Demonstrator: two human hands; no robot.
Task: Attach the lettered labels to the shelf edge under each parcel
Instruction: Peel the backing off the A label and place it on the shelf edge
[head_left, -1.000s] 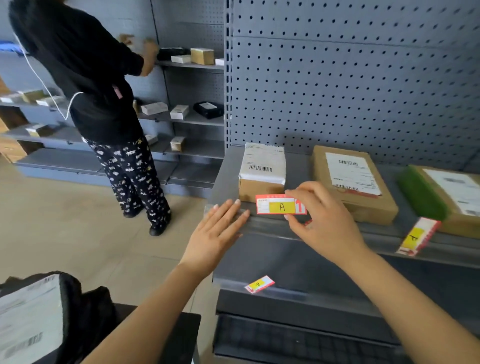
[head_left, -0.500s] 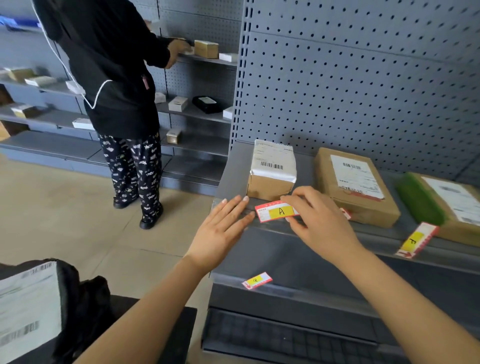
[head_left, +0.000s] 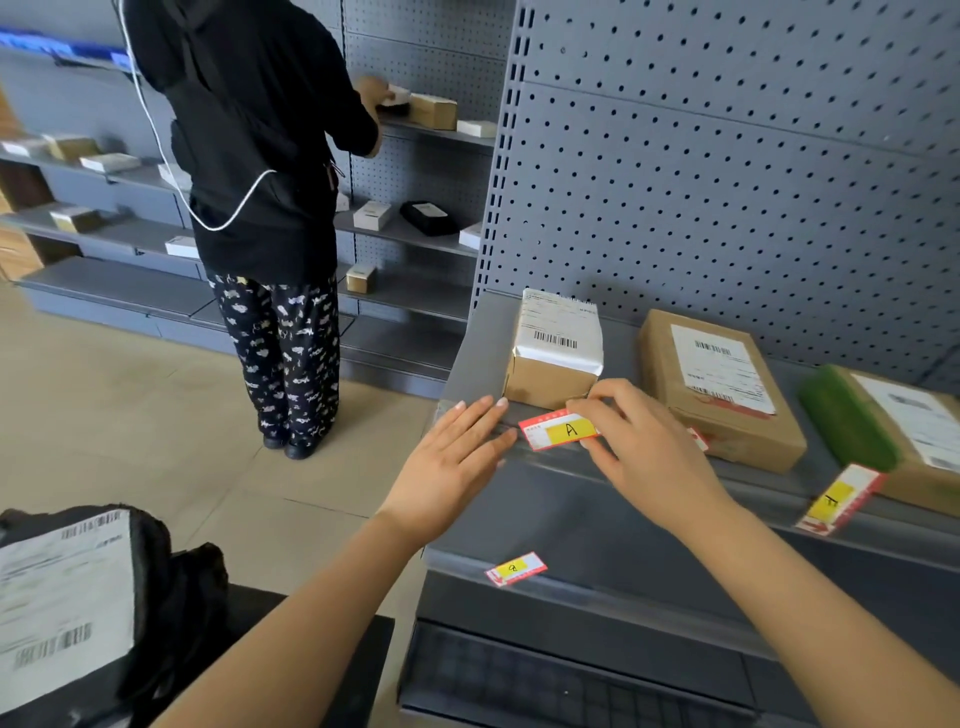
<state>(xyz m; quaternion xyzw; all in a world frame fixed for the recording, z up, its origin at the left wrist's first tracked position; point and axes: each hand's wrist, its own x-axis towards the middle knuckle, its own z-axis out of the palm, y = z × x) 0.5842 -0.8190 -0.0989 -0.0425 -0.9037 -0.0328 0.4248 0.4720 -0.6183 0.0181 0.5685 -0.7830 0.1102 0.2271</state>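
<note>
The "A" label (head_left: 560, 430) lies along the shelf edge (head_left: 649, 470) under the small parcel (head_left: 556, 349), lower and more level than a second ago. The right hand (head_left: 641, 444) still pinches its right end. The left hand (head_left: 457, 457) stays flat and spread, touching the edge just left of it.

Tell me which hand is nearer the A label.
Right. The right hand pinches the A label at its right end; the left hand lies flat on the shelf edge just left of it, fingertips close by.
</note>
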